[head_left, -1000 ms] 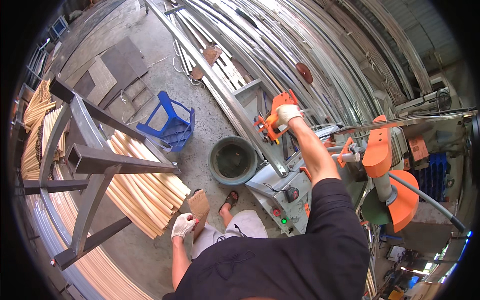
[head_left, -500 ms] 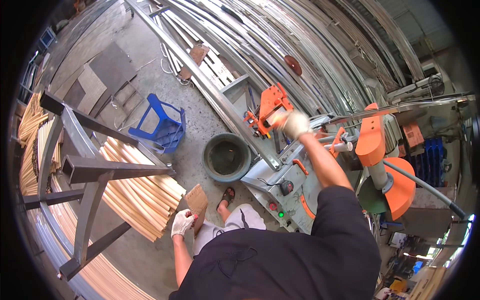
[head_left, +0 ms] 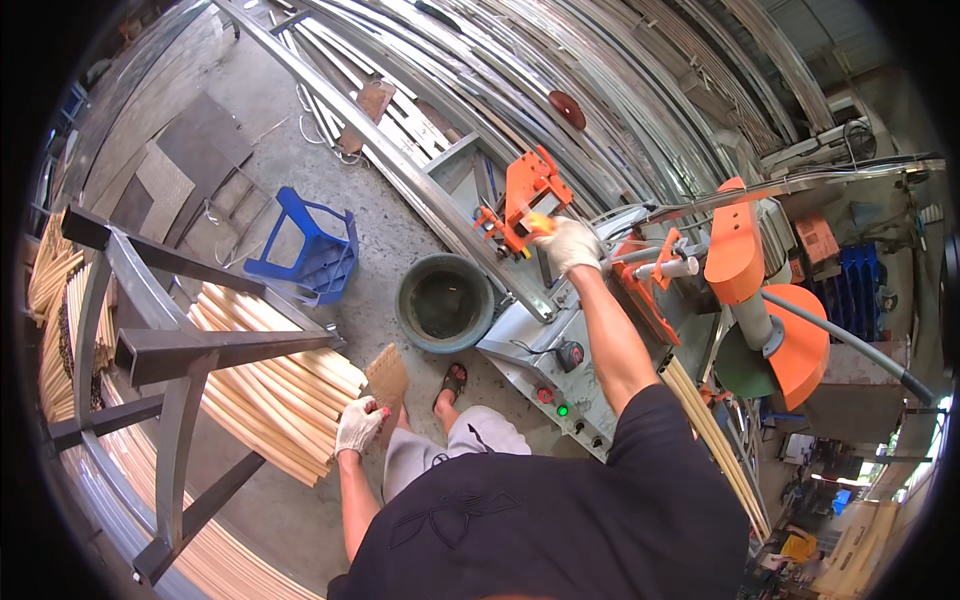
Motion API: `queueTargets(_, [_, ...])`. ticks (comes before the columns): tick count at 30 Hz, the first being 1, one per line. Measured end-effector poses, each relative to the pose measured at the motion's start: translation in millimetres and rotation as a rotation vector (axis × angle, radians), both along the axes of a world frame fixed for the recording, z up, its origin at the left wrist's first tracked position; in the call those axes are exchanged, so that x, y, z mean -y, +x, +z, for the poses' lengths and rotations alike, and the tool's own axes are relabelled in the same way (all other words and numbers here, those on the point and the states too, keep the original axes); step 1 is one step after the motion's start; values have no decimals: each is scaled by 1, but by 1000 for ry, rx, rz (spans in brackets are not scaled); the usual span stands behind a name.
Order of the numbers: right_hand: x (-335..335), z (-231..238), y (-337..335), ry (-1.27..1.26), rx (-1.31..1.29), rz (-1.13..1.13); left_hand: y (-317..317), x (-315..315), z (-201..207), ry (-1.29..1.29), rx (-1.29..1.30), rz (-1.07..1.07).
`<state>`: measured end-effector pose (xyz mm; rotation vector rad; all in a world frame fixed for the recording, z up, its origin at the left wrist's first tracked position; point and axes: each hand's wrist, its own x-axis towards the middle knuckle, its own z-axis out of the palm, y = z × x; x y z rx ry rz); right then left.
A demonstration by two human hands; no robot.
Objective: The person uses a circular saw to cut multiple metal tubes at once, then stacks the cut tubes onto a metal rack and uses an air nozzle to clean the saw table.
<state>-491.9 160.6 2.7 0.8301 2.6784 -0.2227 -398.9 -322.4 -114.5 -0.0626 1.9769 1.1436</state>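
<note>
My right hand (head_left: 573, 246), in a pale work glove, is closed at the orange clamp block (head_left: 535, 195) on the machine's metal rail. Something small and orange (head_left: 541, 224), blurred, shows at its fingertips; I cannot tell whether it is a separate part. My left hand (head_left: 357, 427), also gloved, has its fingers drawn together beside a brown board (head_left: 387, 376). A small red spot shows at those fingertips; what they hold is hidden. Pale wood-coloured strips (head_left: 275, 390) lie stacked by the left hand. Under my right forearm is the grey machine bed (head_left: 530, 350).
A dark round tub (head_left: 402, 318) and a blue plastic stool (head_left: 320, 262) stand on the floor. Dark steel frame bars (head_left: 220, 348) jut out at left. An orange blade guard (head_left: 800, 355) with a long lever (head_left: 850, 335) is at right. Long metal profiles (head_left: 640, 120) fill the back.
The right hand is less blurred and sits beside the clamp block. An orange bar now shows right of my forearm, and pale strips have come into view beyond my right sleeve. The left hand is raised slightly.
</note>
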Motion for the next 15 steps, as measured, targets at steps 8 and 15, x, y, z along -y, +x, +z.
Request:
queueTargets(8, [-24,21,30,-19,73,98,15,8,-24,-18,76,-67])
queueTargets(15, [-34,45,54,152,172,4,1,11,-5,-9,-45,-38])
